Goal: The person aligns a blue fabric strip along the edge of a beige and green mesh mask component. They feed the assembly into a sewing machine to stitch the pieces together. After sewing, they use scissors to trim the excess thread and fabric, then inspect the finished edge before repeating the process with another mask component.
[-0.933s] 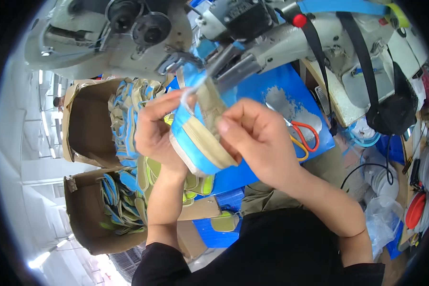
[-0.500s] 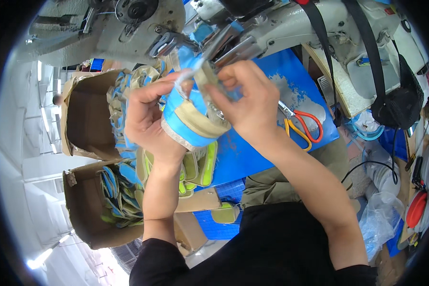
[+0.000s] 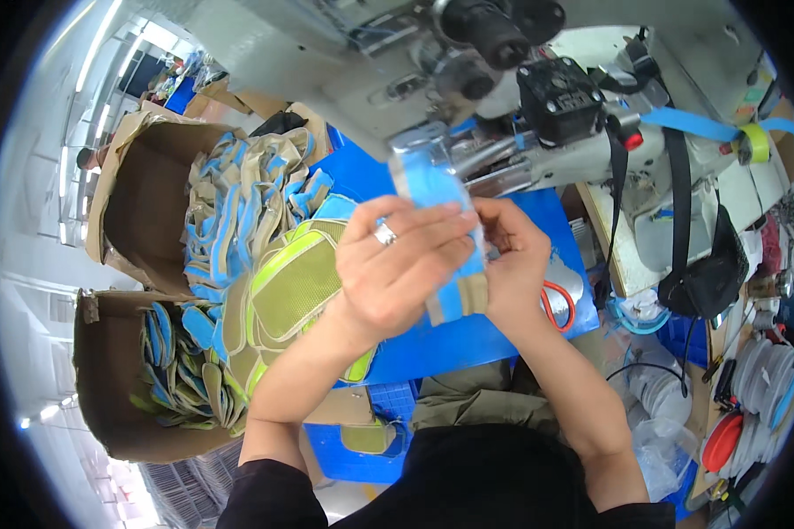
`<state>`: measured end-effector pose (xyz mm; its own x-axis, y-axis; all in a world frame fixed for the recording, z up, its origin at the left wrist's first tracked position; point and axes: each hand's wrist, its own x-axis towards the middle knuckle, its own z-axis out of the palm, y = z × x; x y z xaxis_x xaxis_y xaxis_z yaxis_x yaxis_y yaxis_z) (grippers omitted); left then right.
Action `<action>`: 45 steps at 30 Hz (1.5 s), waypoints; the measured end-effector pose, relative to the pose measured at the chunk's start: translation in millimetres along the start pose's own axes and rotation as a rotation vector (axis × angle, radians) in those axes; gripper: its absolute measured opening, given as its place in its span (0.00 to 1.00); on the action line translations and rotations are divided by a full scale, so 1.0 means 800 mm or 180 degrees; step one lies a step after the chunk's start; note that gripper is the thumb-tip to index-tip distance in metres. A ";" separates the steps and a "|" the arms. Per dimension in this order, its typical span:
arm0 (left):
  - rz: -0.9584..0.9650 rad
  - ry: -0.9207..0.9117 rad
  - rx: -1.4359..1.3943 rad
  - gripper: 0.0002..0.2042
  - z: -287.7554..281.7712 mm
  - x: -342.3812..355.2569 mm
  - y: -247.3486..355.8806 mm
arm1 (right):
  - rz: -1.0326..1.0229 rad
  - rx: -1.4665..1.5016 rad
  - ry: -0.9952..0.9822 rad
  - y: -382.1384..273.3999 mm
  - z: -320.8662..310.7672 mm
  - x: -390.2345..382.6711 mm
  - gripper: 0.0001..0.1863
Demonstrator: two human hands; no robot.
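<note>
A blue and tan fabric strip (image 3: 450,291) hangs beneath the presser area of the grey sewing machine (image 3: 326,62); its upper end is blurred. My left hand (image 3: 401,260), with a ring on one finger, grips the strip from the front, back of the hand up. My right hand (image 3: 512,264) grips the strip's right side, its fingers curled and partly hidden behind it. The red loop of a pair of scissors (image 3: 565,309) shows beside my right hand on the blue work surface (image 3: 468,344). Olive and lime mesh pieces (image 3: 287,291) lie piled left of my left hand.
Two cardboard boxes (image 3: 106,176) with blue and tan pieces (image 3: 238,203) are at the left. A black hanging pouch (image 3: 697,300), straps and cables hang at the right, above stacked spools (image 3: 750,388), a red disc (image 3: 722,441) and plastic bags (image 3: 657,450).
My left hand has turned over and moved right, its back now facing up over the strip. My right hand has moved lower. The view has shifted, with the machine now farther right.
</note>
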<state>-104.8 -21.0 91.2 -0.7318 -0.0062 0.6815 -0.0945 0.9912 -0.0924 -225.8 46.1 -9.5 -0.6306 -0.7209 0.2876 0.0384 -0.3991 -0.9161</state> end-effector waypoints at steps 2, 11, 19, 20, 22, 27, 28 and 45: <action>-0.0009 -0.0012 0.0002 0.07 0.001 0.000 0.000 | 0.0032 -0.0089 -0.0070 -0.003 -0.003 0.001 0.16; -0.0222 -0.0029 0.0105 0.07 0.005 0.008 -0.004 | 0.0500 0.0184 -0.0528 -0.038 -0.019 0.015 0.11; -0.0412 0.0195 0.0144 0.09 0.013 0.008 -0.011 | 0.1081 0.0607 -0.0757 -0.061 -0.025 0.028 0.09; -0.0413 0.0214 0.0142 0.10 0.014 0.007 -0.011 | 0.1088 0.0639 -0.0753 -0.063 -0.025 0.028 0.09; -0.0445 0.0320 0.0061 0.11 0.016 0.008 -0.011 | 0.1096 0.0716 -0.0774 -0.063 -0.026 0.029 0.09; -0.0559 0.0345 -0.0096 0.15 0.020 -0.001 -0.010 | 0.1062 0.0641 -0.0772 -0.063 -0.031 0.020 0.11; -0.0596 0.0279 -0.0097 0.16 0.019 -0.003 -0.008 | 0.1111 0.0685 -0.0789 -0.064 -0.033 0.017 0.11; -0.0833 -0.0571 -0.0438 0.17 -0.012 -0.008 -0.003 | 0.0849 0.0425 -0.0927 -0.065 -0.048 -0.002 0.15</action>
<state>-93.4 -22.5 93.6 -0.8028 -0.2737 0.5297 -0.2118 0.9614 0.1758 -256.3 89.8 27.0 -0.3399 -0.9315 0.1296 0.2831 -0.2327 -0.9304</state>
